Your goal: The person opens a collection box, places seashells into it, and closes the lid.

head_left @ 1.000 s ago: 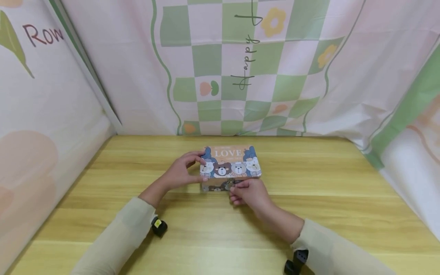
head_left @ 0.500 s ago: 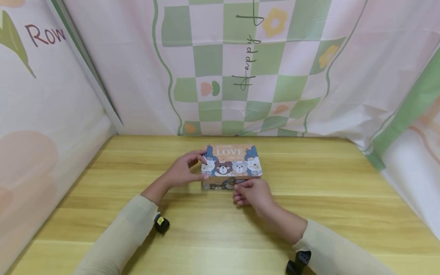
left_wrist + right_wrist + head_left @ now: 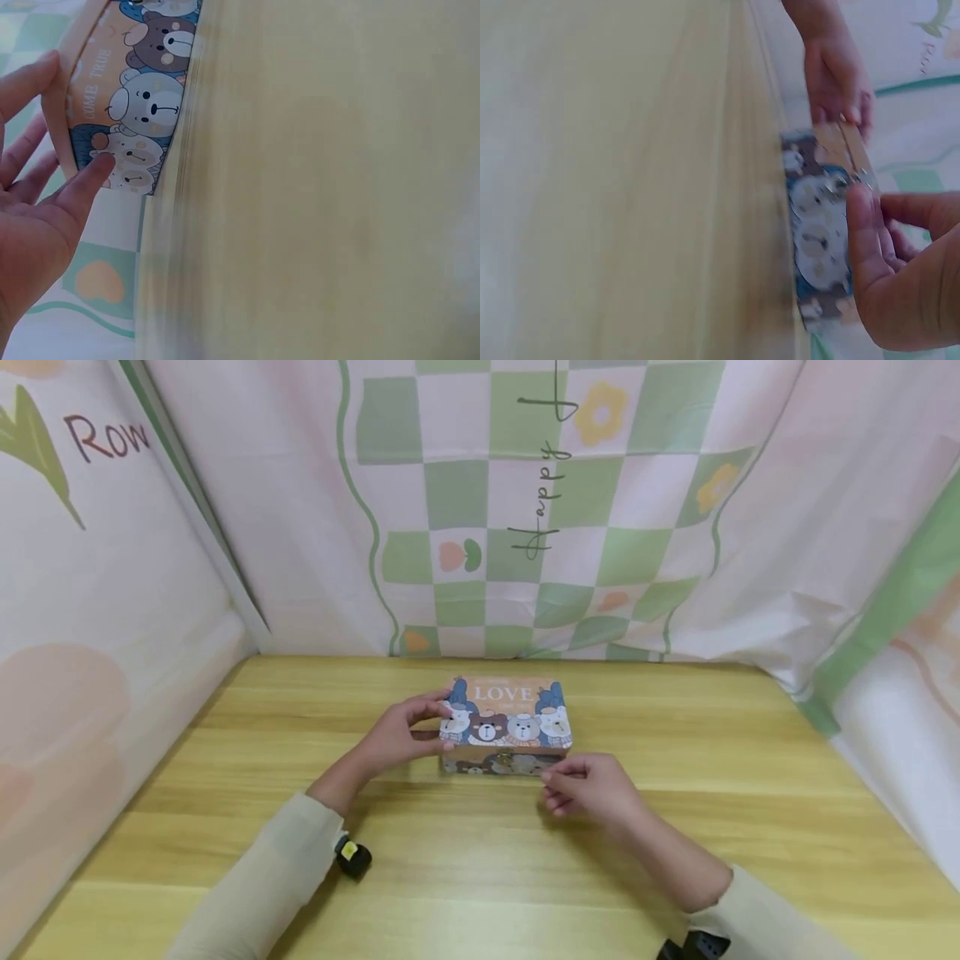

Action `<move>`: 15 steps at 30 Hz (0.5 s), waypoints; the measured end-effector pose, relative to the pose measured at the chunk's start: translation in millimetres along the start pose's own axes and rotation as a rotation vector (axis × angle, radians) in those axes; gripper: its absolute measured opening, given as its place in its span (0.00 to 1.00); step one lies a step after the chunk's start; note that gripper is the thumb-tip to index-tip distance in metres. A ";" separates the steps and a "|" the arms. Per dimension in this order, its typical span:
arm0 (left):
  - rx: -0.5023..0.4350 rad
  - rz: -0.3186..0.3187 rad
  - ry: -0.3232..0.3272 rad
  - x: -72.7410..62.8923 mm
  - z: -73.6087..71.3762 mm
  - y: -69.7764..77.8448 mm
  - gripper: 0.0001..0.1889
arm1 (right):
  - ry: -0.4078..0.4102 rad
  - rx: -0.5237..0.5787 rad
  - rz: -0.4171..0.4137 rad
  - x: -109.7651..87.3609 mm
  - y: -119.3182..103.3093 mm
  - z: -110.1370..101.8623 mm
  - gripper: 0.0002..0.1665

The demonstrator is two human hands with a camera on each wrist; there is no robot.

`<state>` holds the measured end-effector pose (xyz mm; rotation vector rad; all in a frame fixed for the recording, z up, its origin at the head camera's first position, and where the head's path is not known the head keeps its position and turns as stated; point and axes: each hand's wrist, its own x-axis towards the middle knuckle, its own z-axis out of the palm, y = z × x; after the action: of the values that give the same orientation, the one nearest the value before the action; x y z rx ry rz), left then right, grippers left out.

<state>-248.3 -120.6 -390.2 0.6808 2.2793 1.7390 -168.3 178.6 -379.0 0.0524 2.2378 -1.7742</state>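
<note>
A small printed box (image 3: 510, 714) with bears and the word LOVE on its lid lies on the wooden table. Its lid is down, and a small metal clasp (image 3: 838, 184) sits at the middle of its front. At the box's left end my left hand (image 3: 397, 735) grips it, thumb by the front edge and fingers round the side. My right hand (image 3: 596, 785) is just off the front right corner, thumb and index finger drawn together. In the right wrist view the thumb (image 3: 864, 225) overlaps the box front near the clasp. I cannot tell whether those fingertips pinch something small.
The wooden table (image 3: 450, 877) stretches in front of the box and to both sides. Printed cloth hangs behind it as a checkered curtain (image 3: 510, 502), with more cloth (image 3: 112, 568) along the left and right. A black camera (image 3: 352, 856) is strapped at each wrist.
My right hand has moved right, from the clasp at the middle of the box front to its right corner. The left hand keeps its grip on the left end. The box stays nearly in place.
</note>
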 end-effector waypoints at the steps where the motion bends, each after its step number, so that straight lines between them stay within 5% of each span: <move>1: -0.015 0.003 -0.001 -1.4 -0.3 -0.1 0.20 | -0.009 -0.005 -0.012 -1.1 0.2 -4.0 0.13; 9: -0.083 0.004 -0.003 -15.5 -6.9 -2.1 0.28 | -0.034 -0.015 -0.058 -8.3 -3.5 -29.9 0.19; 15: -0.115 -0.017 0.002 -28.2 -12.8 -0.1 0.32 | 0.014 -0.170 -0.134 -10.7 -5.5 -46.2 0.20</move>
<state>-229.0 -144.9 -390.0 0.6360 2.1604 1.8466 -168.3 223.1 -361.8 -0.1231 2.4451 -1.6430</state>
